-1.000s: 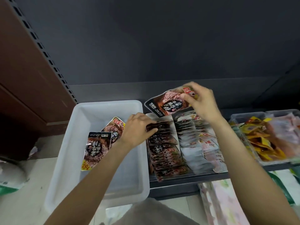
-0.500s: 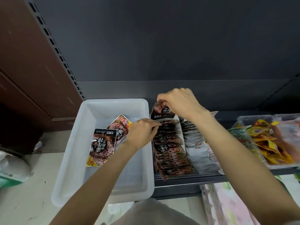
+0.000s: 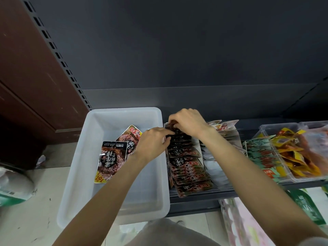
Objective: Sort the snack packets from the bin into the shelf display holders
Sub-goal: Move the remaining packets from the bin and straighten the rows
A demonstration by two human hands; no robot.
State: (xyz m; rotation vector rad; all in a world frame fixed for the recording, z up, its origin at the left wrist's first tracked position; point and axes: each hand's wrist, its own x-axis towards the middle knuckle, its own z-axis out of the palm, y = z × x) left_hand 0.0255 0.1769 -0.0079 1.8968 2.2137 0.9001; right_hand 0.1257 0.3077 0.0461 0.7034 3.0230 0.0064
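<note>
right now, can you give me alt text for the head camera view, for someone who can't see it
Both hands work at the back of a row of dark brown snack packets on a grey shelf: the right hand tucks in a packet, the left hand steadies the row. Beside it, a white plastic bin holds two more packets.
</note>
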